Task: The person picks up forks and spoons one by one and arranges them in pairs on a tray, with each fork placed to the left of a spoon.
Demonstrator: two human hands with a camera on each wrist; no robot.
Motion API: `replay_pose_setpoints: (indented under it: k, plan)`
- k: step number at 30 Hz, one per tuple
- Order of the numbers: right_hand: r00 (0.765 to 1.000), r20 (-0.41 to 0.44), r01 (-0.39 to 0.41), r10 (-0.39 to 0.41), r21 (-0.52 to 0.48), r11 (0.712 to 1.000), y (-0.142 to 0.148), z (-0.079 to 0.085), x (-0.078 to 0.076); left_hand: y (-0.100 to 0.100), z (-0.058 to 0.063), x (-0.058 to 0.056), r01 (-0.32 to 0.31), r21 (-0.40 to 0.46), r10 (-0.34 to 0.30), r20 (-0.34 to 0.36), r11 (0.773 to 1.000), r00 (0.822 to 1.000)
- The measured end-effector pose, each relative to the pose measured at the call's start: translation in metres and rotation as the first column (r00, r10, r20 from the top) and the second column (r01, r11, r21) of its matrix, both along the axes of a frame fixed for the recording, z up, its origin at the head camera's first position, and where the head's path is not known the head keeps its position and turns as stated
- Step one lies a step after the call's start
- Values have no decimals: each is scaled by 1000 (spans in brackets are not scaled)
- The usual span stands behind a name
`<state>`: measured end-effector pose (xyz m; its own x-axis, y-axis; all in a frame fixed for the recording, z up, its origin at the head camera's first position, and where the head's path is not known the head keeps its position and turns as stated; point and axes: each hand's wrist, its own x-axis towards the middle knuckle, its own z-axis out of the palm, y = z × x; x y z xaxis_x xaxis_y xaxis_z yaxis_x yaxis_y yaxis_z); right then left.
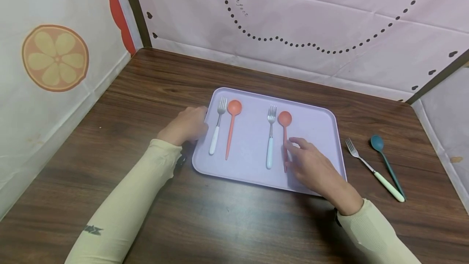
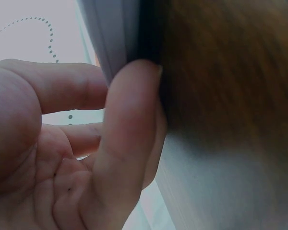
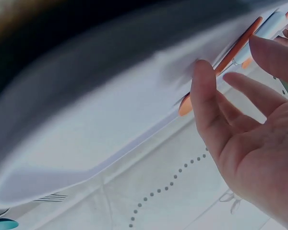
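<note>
A pale lilac tray (image 1: 250,137) lies on the table. My left hand (image 1: 187,125) grips its left edge; in the left wrist view, the fingers and thumb of that hand (image 2: 120,124) close around the tray rim (image 2: 113,33). My right hand (image 1: 313,166) hovers over the tray's right part, loosely bent fingers beside the handle of a coral spoon (image 1: 284,118). In the right wrist view the fingers of this hand (image 3: 249,129) are apart, gripping nothing. Left of that spoon lies a fork with a pale blue handle (image 1: 270,152). A white-handled fork (image 1: 214,141) and another coral spoon (image 1: 234,108) lie at the tray's left.
To the right of the tray, a fork with a pale green handle (image 1: 388,186) and a dark teal spoon (image 1: 377,143) lie on the wooden table (image 1: 234,223), their handle ends close together. Printed cloth walls (image 1: 329,19) stand behind and at both sides.
</note>
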<state>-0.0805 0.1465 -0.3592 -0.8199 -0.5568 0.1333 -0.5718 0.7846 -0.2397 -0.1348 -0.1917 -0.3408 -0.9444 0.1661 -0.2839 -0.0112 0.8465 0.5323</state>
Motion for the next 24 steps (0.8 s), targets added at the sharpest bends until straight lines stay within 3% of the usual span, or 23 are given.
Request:
replay_pose_setpoints:
  k: [9, 17, 24]
  plan:
    - [998, 37, 41, -43, 66, 997, -3, 1, 1, 1, 1, 0, 0, -5, 0, 5, 1000, 1000]
    - [994, 77, 72, -72, 3, 997, 6, 2, 1, 2, 0, 0, -5, -6, 5, -2, 1000, 1000]
    - [995, 46, 87, -86, -18, 996, 18, 5, 2, 1, 1, 0, -17, -2, 17, 10, 1000, 1000]
